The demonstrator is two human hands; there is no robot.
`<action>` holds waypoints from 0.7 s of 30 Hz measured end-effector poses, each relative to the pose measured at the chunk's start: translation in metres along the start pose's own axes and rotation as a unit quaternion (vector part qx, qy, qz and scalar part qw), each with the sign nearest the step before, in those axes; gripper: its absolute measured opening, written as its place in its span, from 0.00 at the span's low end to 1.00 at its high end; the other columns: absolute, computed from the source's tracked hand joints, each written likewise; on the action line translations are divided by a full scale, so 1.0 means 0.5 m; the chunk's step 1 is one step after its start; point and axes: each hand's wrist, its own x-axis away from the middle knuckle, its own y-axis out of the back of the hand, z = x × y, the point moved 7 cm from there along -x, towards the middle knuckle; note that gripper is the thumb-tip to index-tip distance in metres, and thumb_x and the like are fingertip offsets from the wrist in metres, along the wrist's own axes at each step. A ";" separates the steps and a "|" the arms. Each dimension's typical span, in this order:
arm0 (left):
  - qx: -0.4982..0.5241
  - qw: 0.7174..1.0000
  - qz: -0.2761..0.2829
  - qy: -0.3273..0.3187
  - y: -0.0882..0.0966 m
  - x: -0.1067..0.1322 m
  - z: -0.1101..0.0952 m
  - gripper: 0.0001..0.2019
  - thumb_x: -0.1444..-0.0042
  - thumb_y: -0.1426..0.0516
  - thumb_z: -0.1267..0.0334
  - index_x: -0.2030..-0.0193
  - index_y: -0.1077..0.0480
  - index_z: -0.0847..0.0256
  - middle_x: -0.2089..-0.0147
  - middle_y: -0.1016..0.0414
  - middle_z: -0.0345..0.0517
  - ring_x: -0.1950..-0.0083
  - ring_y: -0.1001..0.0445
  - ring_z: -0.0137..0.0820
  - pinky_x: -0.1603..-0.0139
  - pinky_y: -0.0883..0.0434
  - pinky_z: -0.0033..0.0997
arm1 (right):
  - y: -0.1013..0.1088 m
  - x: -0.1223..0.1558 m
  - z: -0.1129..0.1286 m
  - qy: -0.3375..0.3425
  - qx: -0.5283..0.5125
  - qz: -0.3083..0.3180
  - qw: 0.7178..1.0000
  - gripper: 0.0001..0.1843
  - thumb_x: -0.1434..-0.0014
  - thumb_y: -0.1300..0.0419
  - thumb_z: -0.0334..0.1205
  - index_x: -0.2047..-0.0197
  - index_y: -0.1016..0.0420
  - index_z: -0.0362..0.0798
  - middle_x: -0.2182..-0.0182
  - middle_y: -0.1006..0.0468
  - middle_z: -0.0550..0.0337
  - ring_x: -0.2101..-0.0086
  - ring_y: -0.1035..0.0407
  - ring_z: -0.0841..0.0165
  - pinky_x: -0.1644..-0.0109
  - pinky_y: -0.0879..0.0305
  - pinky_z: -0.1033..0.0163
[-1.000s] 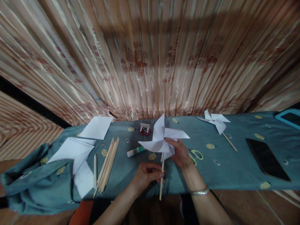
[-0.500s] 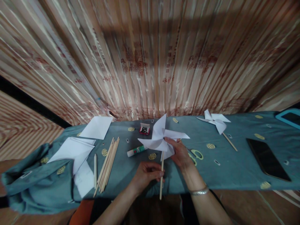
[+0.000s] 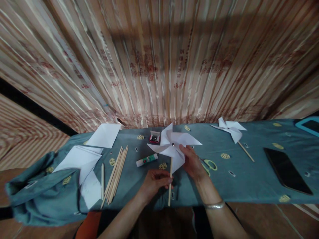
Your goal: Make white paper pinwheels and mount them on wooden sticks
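Note:
A white paper pinwheel [image 3: 167,150] on a thin wooden stick [image 3: 169,196] is held up over the front of the table, with a shiny pin head at its centre. My left hand [image 3: 157,182] is closed round the stick below the blades, pinching it between thumb and fingers. At the pinwheel's right side, my right hand [image 3: 193,162] has its fingertips on a blade; its other fingers are partly hidden behind the paper. Just beyond the pinwheel sits a small red box [image 3: 155,137] of pins, lid up. A glue stick [image 3: 147,160] lies to its left.
Scissors [image 3: 210,164] lie partly behind my right hand. Another pinwheel [image 3: 230,129] and a black phone [image 3: 286,171] are farther right. On the left are wooden sticks [image 3: 116,176], a pale pencil-like rod [image 3: 102,181] and white paper sheets [image 3: 72,161]. A curtain [image 3: 159,66] hangs behind the table.
The pinwheel's blades have turned a little, and its pin head now shows. My right thumb has moved off the centre to the blade's right side. My left hand still grips the stick.

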 end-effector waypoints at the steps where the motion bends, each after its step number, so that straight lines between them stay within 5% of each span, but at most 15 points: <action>1: 0.000 1.000 -0.003 -0.005 0.003 -0.001 -0.004 0.19 0.70 0.28 0.52 0.75 0.21 0.66 0.81 0.25 0.44 0.79 0.31 0.25 0.74 0.37 0.25 | -0.003 0.002 0.001 -0.001 0.002 0.015 1.000 0.12 0.53 0.29 0.49 0.66 0.20 0.53 0.67 0.17 0.61 0.71 0.26 0.65 0.70 0.32 0.63; 6: 0.003 0.999 -0.015 -0.036 0.021 -0.005 -0.024 0.18 0.68 0.28 0.54 0.75 0.22 0.66 0.79 0.25 0.43 0.78 0.29 0.26 0.73 0.36 0.25 | -0.013 0.013 0.000 -0.010 0.023 0.055 0.998 0.17 0.53 0.30 0.53 0.64 0.18 0.52 0.68 0.18 0.61 0.71 0.28 0.68 0.69 0.32 0.64; 21: -0.029 0.995 -0.051 -0.076 0.049 -0.004 -0.053 0.16 0.66 0.28 0.57 0.75 0.22 0.67 0.76 0.24 0.45 0.76 0.27 0.29 0.69 0.29 0.31 | -0.006 0.016 -0.006 -0.041 0.044 0.043 0.997 0.16 0.60 0.24 0.49 0.73 0.19 0.47 0.80 0.23 0.65 0.80 0.33 0.76 0.77 0.32 0.72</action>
